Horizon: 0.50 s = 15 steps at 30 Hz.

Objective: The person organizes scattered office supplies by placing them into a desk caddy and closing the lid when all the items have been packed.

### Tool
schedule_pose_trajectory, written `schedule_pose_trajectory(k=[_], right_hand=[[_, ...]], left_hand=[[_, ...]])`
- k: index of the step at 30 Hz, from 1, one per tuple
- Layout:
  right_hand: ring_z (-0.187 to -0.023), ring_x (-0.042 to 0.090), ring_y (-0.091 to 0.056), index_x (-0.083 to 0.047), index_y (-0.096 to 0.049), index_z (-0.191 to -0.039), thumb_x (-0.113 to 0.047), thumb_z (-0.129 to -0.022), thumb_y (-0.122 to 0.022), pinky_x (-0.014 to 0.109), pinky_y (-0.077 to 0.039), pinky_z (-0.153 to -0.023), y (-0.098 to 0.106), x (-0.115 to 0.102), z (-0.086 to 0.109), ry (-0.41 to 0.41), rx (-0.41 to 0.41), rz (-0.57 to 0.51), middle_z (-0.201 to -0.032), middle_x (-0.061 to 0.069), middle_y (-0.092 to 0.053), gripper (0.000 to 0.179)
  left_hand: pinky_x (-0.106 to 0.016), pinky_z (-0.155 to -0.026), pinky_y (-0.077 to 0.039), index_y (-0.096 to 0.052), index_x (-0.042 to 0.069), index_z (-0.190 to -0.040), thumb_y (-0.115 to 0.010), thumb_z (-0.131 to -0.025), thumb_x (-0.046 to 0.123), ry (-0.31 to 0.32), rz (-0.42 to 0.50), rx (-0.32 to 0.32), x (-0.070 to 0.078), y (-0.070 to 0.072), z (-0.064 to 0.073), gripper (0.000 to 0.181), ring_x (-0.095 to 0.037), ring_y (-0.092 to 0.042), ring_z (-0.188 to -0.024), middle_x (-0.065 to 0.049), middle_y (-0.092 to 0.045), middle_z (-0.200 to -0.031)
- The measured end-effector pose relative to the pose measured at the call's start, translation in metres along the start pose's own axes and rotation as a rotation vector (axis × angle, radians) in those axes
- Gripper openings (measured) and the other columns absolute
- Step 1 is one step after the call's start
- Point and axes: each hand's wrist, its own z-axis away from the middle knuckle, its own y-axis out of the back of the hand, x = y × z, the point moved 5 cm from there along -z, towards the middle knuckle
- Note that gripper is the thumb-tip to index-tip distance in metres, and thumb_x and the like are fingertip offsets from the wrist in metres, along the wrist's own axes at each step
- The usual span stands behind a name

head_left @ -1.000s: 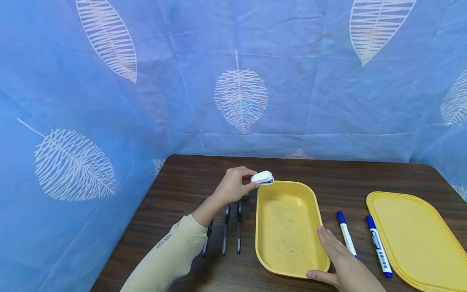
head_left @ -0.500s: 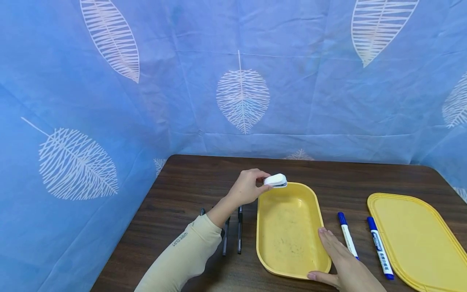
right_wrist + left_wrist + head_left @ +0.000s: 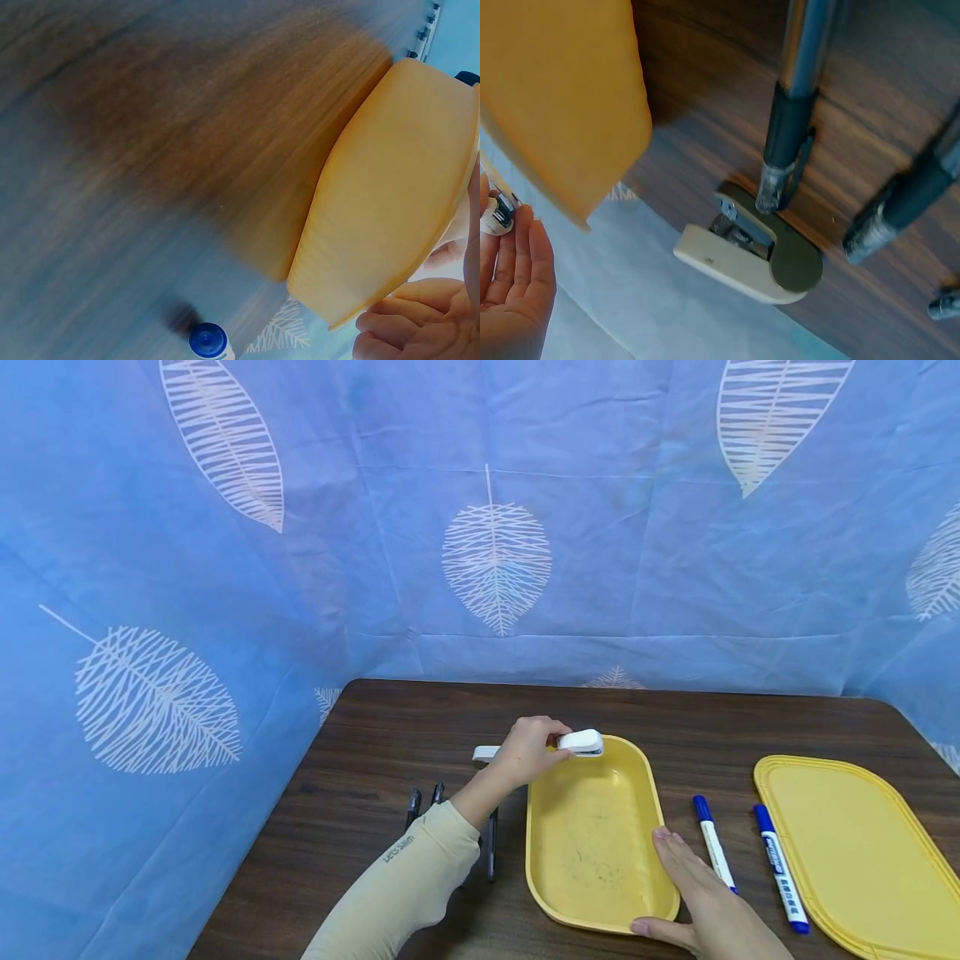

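Observation:
My left hand [image 3: 527,752] pinches a white stapler [image 3: 581,742] between thumb and fingers, over the back rim of a yellow plastic bin [image 3: 592,827]. Part of that stapler also shows at the left edge of the left wrist view. My right hand [image 3: 708,897] rests at the bin's near right corner, its thumb on the front rim and its fairly straight fingers along the right side. A second stapler [image 3: 742,247], white and dark, lies on the table left of the bin, partly hidden behind my left hand in the head view.
Several black pens [image 3: 784,142] lie left of the bin, partly covered by my left arm. Two white markers with blue caps, a near marker [image 3: 715,843] and a far marker [image 3: 782,870], lie to its right, beside a yellow lid [image 3: 862,852]. A blue leaf-print cloth hangs behind.
My left hand has carried the stapler to the right and slightly down, over the bin's back edge. The second stapler has come into view behind it. My right hand has stayed in place.

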Motion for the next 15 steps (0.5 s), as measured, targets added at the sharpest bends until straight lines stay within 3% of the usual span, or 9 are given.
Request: schedule_pose_trajectory(k=[9,15], right_hand=[[-0.132,0.047,-0.041,0.001,-0.033,-0.149,-0.063,-0.069,-0.072,0.060,-0.046,-0.094,-0.001,0.004,-0.001,0.015,0.021,-0.014,-0.151,0.026,-0.037,0.110],[-0.132,0.047,-0.041,0.002,-0.033,-0.148,-0.062,-0.069,-0.073,0.059,-0.047,-0.094,0.001,0.005,-0.003,0.009,0.006,-0.016,-0.151,0.026,-0.036,0.109]], left_hand=[[-0.011,-0.064,-0.044,-0.073,0.010,-0.111,-0.074,-0.086,0.022,-0.006,-0.019,-0.031,0.003,-0.017,-0.007,0.027,-0.009,-0.064,-0.082,-0.001,-0.071,-0.099],[-0.011,-0.062,-0.042,-0.073,0.011,-0.110,-0.073,-0.087,0.022,-0.006,-0.034,-0.037,0.008,-0.024,-0.011,0.026,-0.005,-0.058,-0.075,0.000,-0.072,-0.095]])
